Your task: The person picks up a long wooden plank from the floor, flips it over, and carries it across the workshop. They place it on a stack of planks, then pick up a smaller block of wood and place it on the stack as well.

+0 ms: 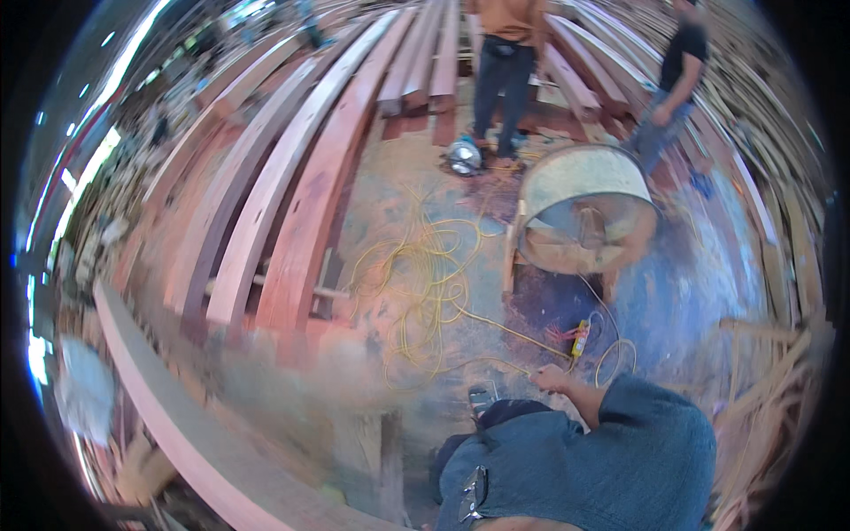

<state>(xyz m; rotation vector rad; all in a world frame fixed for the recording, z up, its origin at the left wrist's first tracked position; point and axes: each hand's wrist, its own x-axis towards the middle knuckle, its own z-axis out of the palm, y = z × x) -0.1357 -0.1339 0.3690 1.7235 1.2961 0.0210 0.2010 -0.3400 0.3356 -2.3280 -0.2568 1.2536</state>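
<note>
My right hand is low in the picture, right of centre, at the end of a forearm coming out of a dark blue-grey sleeve. Its fingers look closed on a yellow cord, which runs away to the left. More of that cord lies in loose loops on the dusty floor. Just beyond my hand is a yellow power strip with red and pale wires at it. Nothing of my left hand shows. A shiny metal clip-like thing sits on the front of my shirt.
A large round drum fan stands ahead on the right. Long squared timber beams lie to the left, and one pale beam curves close by me. Two people stand at the far side, near a round metal lamp-like object.
</note>
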